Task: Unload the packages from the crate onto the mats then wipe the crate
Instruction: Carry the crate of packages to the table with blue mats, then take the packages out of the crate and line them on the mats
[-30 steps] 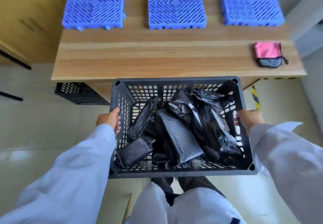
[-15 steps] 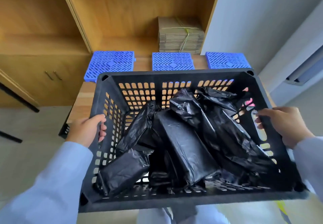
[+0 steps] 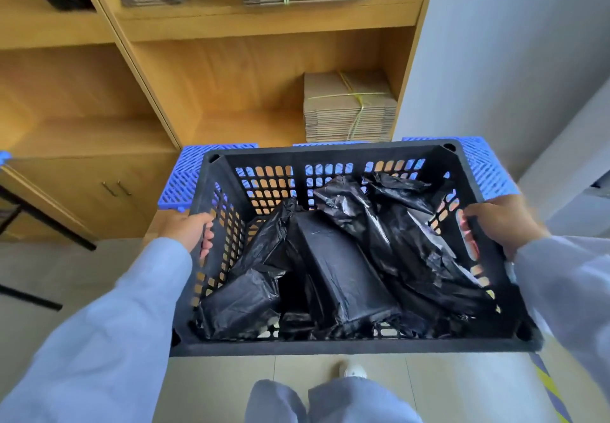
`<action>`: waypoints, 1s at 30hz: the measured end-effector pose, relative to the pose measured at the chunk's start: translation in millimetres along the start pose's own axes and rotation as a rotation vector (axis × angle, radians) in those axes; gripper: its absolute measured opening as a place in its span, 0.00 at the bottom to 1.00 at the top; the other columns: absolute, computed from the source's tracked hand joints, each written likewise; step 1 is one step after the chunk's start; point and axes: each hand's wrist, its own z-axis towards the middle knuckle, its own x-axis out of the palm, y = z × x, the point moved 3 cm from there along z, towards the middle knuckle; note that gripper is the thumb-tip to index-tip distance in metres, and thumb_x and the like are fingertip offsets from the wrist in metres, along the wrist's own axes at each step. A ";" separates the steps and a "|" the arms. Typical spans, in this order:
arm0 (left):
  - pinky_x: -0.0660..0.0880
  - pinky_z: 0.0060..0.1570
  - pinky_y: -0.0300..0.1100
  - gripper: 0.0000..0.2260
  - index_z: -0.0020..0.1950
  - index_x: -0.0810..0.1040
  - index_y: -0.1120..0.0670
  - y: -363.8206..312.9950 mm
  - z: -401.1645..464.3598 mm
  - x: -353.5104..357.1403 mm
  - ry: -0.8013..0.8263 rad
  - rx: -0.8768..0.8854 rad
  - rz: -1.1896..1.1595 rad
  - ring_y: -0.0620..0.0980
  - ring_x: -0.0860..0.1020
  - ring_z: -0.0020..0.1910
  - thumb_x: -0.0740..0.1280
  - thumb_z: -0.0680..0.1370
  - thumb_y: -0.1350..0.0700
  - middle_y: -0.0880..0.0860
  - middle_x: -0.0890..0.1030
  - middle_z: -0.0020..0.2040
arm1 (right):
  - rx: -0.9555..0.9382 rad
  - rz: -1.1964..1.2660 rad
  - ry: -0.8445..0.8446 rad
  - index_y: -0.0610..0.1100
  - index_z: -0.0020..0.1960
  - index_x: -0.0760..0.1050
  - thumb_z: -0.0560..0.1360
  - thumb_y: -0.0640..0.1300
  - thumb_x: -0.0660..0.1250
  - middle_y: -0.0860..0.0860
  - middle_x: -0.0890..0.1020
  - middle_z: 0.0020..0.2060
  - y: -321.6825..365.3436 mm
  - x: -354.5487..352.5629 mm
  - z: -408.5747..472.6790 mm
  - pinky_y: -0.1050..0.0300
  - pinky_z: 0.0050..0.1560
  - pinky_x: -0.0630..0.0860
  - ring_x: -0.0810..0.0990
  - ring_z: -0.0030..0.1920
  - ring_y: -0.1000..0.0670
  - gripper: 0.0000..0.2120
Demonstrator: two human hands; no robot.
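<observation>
Crate [image 3: 330,345] is held up in the air, both hands on it. Left hand [image 3: 189,229] has its grip clamped on the 9 o'clock side wall, fingers hooked through the lattice. Right hand [image 3: 503,221] has its grip clamped on the 3 o'clock wall, fingertips inside the rim. The crate hides most of what lies beyond it; the surface itself can't be made out from here.

Step in hand, my read: carry the loaded crate in and set it down before unloading. To do it well:
- keep it level; contents are loose and piled, a tilt would slide them toward one wall
- land it short of the mats so they stay free for packages
- don't release either hand until the base is fully supported

Contents: black plastic-wrapped packages [image 3: 343,274], heaped and overlapping. One long block lies diagonally in the middle, a shorter one is at 7 o'clock against the near wall, and crumpled wraps are stacked from 12 to 4 o'clock. Exact count can't be told; they overlap. Nothing unloaded yet, wipe not started.

Blue lattice mats show past the far rim: one at 10 o'clock [image 3: 185,175], a sliver at 12 o'clock [image 3: 326,144], one at 2 o'clock [image 3: 485,168]. No packages visible on the parts showing.

Shelf unit behind holds tied bundles of flat cardboard [image 3: 346,109]; not part of the job.
</observation>
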 end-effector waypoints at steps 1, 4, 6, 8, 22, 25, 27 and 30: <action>0.67 0.24 0.38 0.08 0.40 0.73 0.59 -5.2 7.1 7.0 -0.004 -0.014 0.007 0.51 0.68 0.22 0.64 0.78 0.58 0.56 0.72 0.30 | 0.009 -0.014 0.008 0.34 0.35 0.75 0.65 0.38 0.66 0.37 0.79 0.26 4.4 1.0 11.3 0.42 0.32 0.78 0.76 0.22 0.42 0.06; 0.66 0.26 0.39 0.10 0.38 0.72 0.59 -19.4 23.0 24.9 -0.012 -0.063 0.009 0.52 0.68 0.24 0.64 0.79 0.58 0.56 0.71 0.31 | 0.005 -0.058 0.006 0.33 0.36 0.76 0.67 0.36 0.66 0.39 0.80 0.25 16.6 5.0 38.1 0.47 0.33 0.78 0.75 0.20 0.44 0.06; 0.65 0.26 0.39 0.11 0.38 0.71 0.59 -26.7 32.5 34.3 -0.022 -0.082 0.003 0.53 0.67 0.24 0.63 0.80 0.58 0.56 0.71 0.31 | -0.003 -0.080 0.007 0.33 0.36 0.77 0.69 0.36 0.66 0.41 0.80 0.24 22.5 8.8 53.6 0.52 0.34 0.76 0.75 0.19 0.45 0.06; 0.64 0.21 0.36 0.11 0.39 0.71 0.60 -32.6 39.4 39.3 -0.031 -0.074 0.010 0.50 0.67 0.19 0.63 0.80 0.58 0.57 0.71 0.31 | -0.019 -0.077 0.010 0.32 0.37 0.77 0.70 0.37 0.67 0.40 0.82 0.27 24.5 13.2 66.6 0.49 0.38 0.77 0.77 0.23 0.44 0.07; 0.68 0.59 0.47 0.19 0.66 0.72 0.55 -56.8 62.5 37.3 -0.130 0.104 0.338 0.55 0.74 0.60 0.68 0.77 0.52 0.54 0.75 0.63 | -0.132 -0.414 -0.084 0.42 0.59 0.79 0.77 0.53 0.65 0.45 0.83 0.55 54.2 21.4 48.1 0.49 0.57 0.74 0.80 0.53 0.41 0.17; 0.65 0.68 0.54 0.26 0.72 0.67 0.47 -74.1 52.4 39.1 -0.193 0.346 0.444 0.57 0.68 0.69 0.68 0.75 0.50 0.53 0.69 0.72 | -0.311 -0.343 -0.075 0.46 0.70 0.72 0.78 0.55 0.66 0.49 0.76 0.65 73.8 18.5 -4.3 0.54 0.61 0.68 0.75 0.61 0.46 0.23; 0.68 0.65 0.51 0.18 0.66 0.75 0.47 -87.6 37.7 56.8 -0.113 0.491 0.361 0.54 0.71 0.65 0.68 0.76 0.52 0.51 0.73 0.67 | -0.429 -0.351 0.047 0.48 0.70 0.71 0.76 0.55 0.69 0.54 0.74 0.60 75.5 24.7 -38.0 0.62 0.58 0.63 0.73 0.63 0.51 0.25; 0.69 0.63 0.44 0.09 0.53 0.80 0.42 -91.9 11.5 104.6 0.242 0.548 0.273 0.48 0.75 0.61 0.70 0.73 0.51 0.46 0.79 0.60 | -0.447 -0.626 0.257 0.51 0.76 0.63 0.70 0.59 0.75 0.52 0.70 0.69 46.8 49.2 -52.7 0.60 0.70 0.58 0.61 0.76 0.50 0.40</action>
